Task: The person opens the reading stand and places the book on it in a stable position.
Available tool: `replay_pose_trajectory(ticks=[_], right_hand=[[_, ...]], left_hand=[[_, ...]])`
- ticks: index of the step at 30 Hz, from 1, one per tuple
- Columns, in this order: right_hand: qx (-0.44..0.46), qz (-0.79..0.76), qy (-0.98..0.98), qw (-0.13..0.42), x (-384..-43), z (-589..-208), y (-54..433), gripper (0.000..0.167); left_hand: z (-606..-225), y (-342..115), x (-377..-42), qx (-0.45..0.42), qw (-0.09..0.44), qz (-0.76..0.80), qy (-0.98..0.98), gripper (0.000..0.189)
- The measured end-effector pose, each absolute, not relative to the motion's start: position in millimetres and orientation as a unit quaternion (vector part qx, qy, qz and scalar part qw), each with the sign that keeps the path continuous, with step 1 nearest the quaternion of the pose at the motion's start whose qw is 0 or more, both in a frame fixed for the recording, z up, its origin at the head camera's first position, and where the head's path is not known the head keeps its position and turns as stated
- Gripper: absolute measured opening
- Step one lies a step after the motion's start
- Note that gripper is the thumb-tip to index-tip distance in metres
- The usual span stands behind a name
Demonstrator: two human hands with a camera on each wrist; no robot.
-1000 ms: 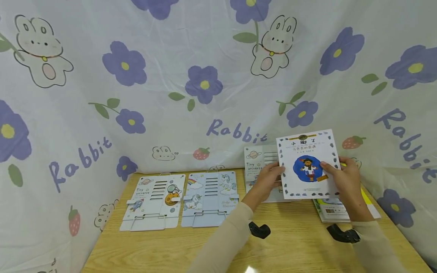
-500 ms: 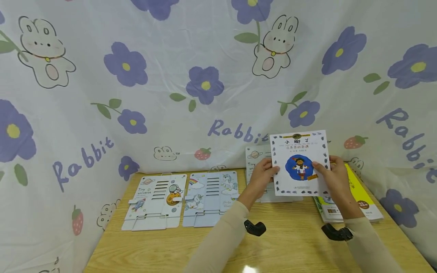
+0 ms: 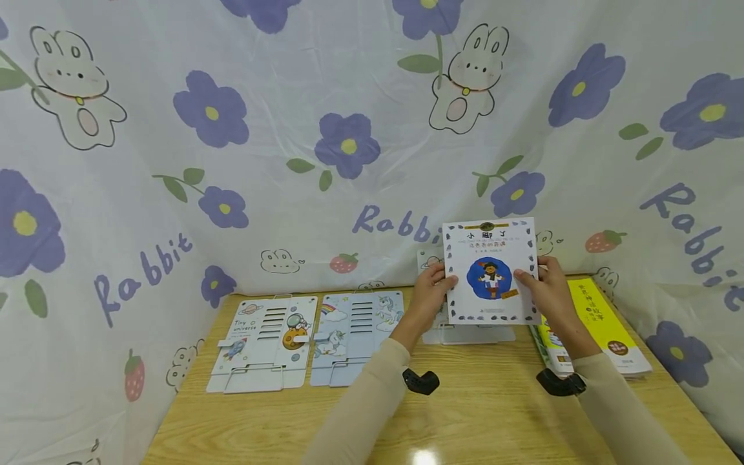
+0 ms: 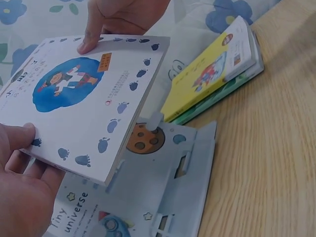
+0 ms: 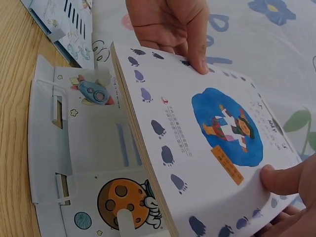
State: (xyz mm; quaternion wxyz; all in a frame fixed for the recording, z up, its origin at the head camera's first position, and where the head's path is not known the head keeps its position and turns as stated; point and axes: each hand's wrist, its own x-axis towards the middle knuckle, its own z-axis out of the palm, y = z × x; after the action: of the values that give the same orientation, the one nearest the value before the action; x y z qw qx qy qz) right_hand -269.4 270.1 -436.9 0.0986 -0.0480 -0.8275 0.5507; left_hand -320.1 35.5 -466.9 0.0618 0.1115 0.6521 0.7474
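Both hands hold up a white picture book (image 3: 465,290) with footprints round its border and a blue circle with a child figure. My left hand (image 3: 427,294) grips its left edge, thumb on the cover and fingers behind. At the other edge, my right hand (image 3: 549,290) pinches it the same way, thumb near the blue circle. Behind and below the book is a white "Tiny universe" book stand (image 5: 98,143) with a rocket and an orange planet; the book hides most of it in the head view.
To the right lie stacked books, a yellow one (image 3: 604,316) on top. Two more book stands stand at left, a space-print one (image 3: 267,342) and a unicorn one (image 3: 354,332). All rest on a wooden table (image 3: 279,426) before a rabbit-print cloth (image 3: 279,194).
Both hands have carried the picture book to the left, so it now sits in front of the third book stand. More of the yellow book has come into sight.
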Motion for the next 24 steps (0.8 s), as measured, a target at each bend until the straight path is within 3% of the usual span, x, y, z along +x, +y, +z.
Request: replay_pose_trajectory(ticks=[7,24], right_hand=[[-0.030,0.532,-0.837,0.123,-278.2,-435.8,265.9,0.051],[-0.040,0.465,-0.858,0.215,-297.0,-437.4,254.9,0.036]], left_hand=[[-462.3,23.2,-326.5,0.115,0.039,0.739,0.662,0.040],[-451.1,11.1,-336.1,0.128,-0.044,0.700,0.702,0.027]])
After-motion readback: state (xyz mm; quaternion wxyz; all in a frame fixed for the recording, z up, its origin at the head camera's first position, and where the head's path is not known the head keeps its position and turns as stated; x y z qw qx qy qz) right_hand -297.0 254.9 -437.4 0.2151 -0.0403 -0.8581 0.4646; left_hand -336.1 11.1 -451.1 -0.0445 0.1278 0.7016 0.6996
